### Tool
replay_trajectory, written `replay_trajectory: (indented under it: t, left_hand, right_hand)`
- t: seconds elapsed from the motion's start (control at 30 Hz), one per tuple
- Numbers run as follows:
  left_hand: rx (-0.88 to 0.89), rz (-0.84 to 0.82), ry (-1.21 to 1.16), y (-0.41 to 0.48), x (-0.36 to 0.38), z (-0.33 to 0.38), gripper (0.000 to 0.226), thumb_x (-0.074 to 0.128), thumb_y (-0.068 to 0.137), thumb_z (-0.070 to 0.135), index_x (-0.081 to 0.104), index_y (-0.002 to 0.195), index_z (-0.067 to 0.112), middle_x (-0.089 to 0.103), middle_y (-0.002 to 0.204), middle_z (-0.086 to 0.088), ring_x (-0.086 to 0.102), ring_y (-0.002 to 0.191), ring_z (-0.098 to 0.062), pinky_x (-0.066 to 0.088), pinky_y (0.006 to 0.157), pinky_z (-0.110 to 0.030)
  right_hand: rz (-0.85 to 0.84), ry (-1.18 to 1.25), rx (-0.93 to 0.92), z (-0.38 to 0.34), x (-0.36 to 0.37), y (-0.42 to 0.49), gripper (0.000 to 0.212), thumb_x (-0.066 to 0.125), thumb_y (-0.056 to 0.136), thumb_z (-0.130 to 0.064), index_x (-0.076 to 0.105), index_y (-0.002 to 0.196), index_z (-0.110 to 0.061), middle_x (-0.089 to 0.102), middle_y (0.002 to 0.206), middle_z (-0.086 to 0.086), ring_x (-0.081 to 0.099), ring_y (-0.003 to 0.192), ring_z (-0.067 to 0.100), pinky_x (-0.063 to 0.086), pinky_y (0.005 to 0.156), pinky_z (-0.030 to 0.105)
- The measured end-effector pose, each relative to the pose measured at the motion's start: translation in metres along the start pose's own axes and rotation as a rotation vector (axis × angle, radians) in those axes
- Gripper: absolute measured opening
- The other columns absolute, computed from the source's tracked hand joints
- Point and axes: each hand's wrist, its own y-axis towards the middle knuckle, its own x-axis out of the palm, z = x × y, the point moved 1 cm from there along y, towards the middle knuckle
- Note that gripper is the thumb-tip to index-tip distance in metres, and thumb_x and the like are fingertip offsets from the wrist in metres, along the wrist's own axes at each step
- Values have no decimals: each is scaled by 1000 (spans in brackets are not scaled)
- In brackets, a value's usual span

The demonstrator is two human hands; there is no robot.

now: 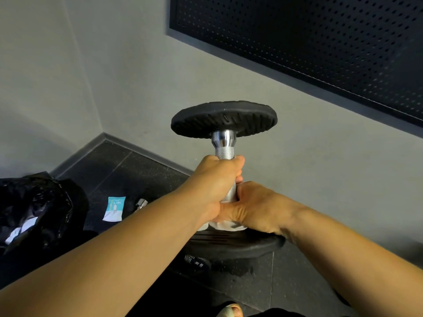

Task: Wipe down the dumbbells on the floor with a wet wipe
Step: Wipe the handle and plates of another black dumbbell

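A dumbbell (224, 120) with black rubber plates and a knurled chrome handle stands upright in mid-frame, lifted off the floor. My left hand (217, 186) grips the upper part of the handle. My right hand (256, 207) wraps the lower part of the handle, pressing a white wet wipe (225, 225) against it just above the lower plate (238, 244). Only a crumpled edge of the wipe shows under my fingers.
A blue-and-white wipe packet (114, 208) lies on the dark speckled floor. The chrome end of another dumbbell (141, 204) peeks from behind my left forearm. A black plastic bag (34, 211) sits at the left. Grey walls meet in a corner behind; a black perforated panel (320, 42) hangs upper right.
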Motion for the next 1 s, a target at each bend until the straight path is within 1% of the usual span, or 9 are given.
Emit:
replay_trajectory:
  t: [0.07, 0.17, 0.23, 0.33, 0.47, 0.63, 0.77, 0.9, 1.0]
  left_hand:
    - [21, 20, 14, 4, 1, 7, 15, 60, 91, 17, 56, 77, 13, 55, 73, -3, 57, 73, -17, 50, 85, -34]
    - [-26, -4, -83, 4, -1, 9, 17, 62, 90, 16, 53, 76, 13, 48, 60, -2, 47, 51, -13, 47, 59, -28]
    - [-102, -80, -204, 4, -5, 8, 21, 66, 88, 21, 53, 74, 15, 45, 52, 1, 41, 44, -11, 43, 52, -25]
    - [-180, -242, -264, 4, -8, 9, 33, 67, 85, 31, 46, 62, 21, 36, 47, 7, 34, 38, -8, 41, 53, -25]
    - [-204, -323, -238, 3, -7, 18, 38, 65, 84, 34, 42, 55, 22, 35, 47, 7, 35, 40, -7, 41, 60, -24]
    - [-83, -53, 14, 0, 4, 28, 18, 67, 87, 31, 57, 80, 17, 54, 74, -1, 54, 66, -11, 50, 71, -25]
    - [-81, -51, -51, 3, 6, 27, 25, 70, 84, 21, 52, 68, 17, 45, 57, 2, 42, 46, -10, 36, 50, -22]
    - [-234, -246, -156, 4, 2, 31, 30, 68, 83, 21, 45, 63, 20, 35, 47, 8, 31, 39, -7, 28, 51, -23]
    - [-291, -323, -185, 5, 0, 32, 32, 66, 81, 22, 42, 60, 20, 33, 45, 9, 29, 38, -6, 28, 51, -22]
  right_hand:
    - [-20, -20, 16, 3, -1, 0, 30, 75, 71, -42, 70, 83, -15, 71, 81, 4, 66, 75, 19, 54, 73, 31]
    - [-146, 56, -57, 5, -5, -1, 24, 76, 77, -34, 72, 92, -16, 74, 91, 0, 69, 88, 15, 54, 86, 27]
    - [-282, 101, -124, 5, -9, -3, 18, 72, 83, -25, 71, 99, -18, 72, 97, -4, 67, 95, 8, 50, 92, 21]
    - [-398, 140, -163, 9, -10, -5, 15, 65, 89, -20, 68, 103, -18, 71, 95, -8, 65, 93, 3, 49, 87, 19]
    - [-326, 176, -212, 8, -11, -6, 7, 65, 88, -18, 69, 93, -15, 69, 82, -10, 64, 79, 1, 49, 78, 16]
    - [-194, 250, -213, 5, -8, -6, 10, 72, 81, -23, 67, 75, -18, 66, 60, -11, 62, 59, -2, 45, 60, 9]
    - [-220, 210, -214, 8, -12, -7, 7, 74, 79, -28, 71, 77, -22, 70, 70, -11, 66, 71, 0, 46, 72, 13]
    - [-316, 221, -200, 8, -18, -8, 10, 70, 82, -26, 71, 89, -18, 71, 80, -10, 66, 82, 2, 48, 80, 16]
    - [-290, 262, -205, 12, -15, -6, 29, 70, 80, -28, 71, 101, -8, 72, 100, 8, 66, 96, 13, 50, 94, 26]
